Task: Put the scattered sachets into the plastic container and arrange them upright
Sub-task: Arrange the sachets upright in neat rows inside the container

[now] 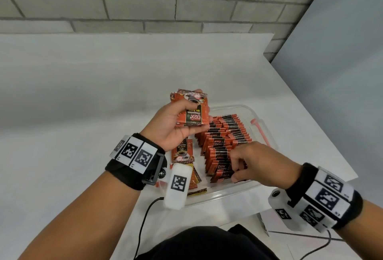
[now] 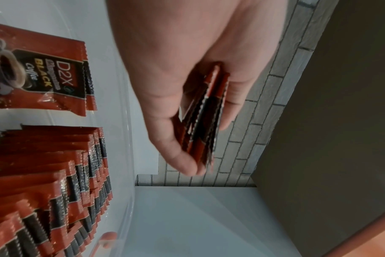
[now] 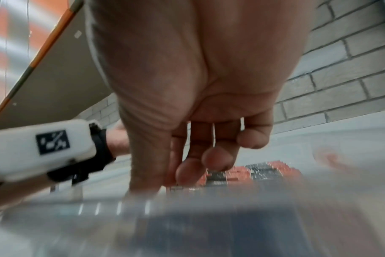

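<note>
My left hand point(image 1: 186, 106) is raised over the container's far left corner and grips a small stack of red-and-black coffee sachets point(image 1: 193, 112). In the left wrist view the stack point(image 2: 205, 118) sits edge-on between thumb and fingers. The clear plastic container point(image 1: 223, 194) holds rows of upright sachets point(image 1: 226, 135). A few loose sachets point(image 1: 182, 149) lie flat at its left side. My right hand point(image 1: 236, 166) reaches in at the near end, its thumb and curled fingers pinching the nearest upright sachets point(image 1: 219, 168). In the right wrist view its fingertips point(image 3: 187, 172) rest on the sachet tops point(image 3: 248, 173).
The container stands near the front right corner of a white table point(image 1: 83, 93). A pink-red latch point(image 1: 260, 129) sits on its right rim. A black cable point(image 1: 145, 218) hangs from my left wrist unit. A grey brick wall point(image 1: 186, 0) stands behind the table.
</note>
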Tool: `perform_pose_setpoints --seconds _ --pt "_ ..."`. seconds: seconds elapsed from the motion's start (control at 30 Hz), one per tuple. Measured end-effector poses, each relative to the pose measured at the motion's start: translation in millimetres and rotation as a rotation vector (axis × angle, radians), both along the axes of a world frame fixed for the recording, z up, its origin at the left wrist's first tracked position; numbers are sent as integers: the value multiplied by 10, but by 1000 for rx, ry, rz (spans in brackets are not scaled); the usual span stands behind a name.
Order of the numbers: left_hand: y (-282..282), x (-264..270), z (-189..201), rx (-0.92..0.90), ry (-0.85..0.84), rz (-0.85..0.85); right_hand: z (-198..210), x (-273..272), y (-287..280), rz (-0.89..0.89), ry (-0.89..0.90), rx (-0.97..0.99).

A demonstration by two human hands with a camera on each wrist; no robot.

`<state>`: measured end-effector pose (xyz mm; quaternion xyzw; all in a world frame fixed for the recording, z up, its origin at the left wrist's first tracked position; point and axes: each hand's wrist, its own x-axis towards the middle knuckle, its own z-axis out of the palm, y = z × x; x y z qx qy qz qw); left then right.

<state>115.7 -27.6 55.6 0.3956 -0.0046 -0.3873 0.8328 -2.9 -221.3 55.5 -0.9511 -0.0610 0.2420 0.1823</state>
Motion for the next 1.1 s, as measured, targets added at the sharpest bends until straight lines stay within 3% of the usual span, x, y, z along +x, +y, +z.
perform_pose_setpoints --seconds 0.17,0.27,0.37,0.53,0.67,0.83,1.0,1.1 --pt "-36 -48 7 58 -113 -119 319 88 -29 -268 -303 299" --pt "-81 -93 15 63 -171 -173 380 208 43 -458 -337 483" --pt "-138 -136 3 66 -220 -208 354 272 140 -493 -312 597" --pt "-153 -118 2 92 -239 -188 410 358 202 -447 -449 579" --pt "-137 -102 -2 76 -212 -148 451 397 221 -461 -394 594" --pt "-134 -90 -4 8 -218 -61 393 350 205 -818 -159 996" --pt "-143 -62 -24 27 -165 -65 413 307 58 -787 -211 1103" --pt "-125 -10 -19 21 -89 2 456 239 -39 -603 -285 856"
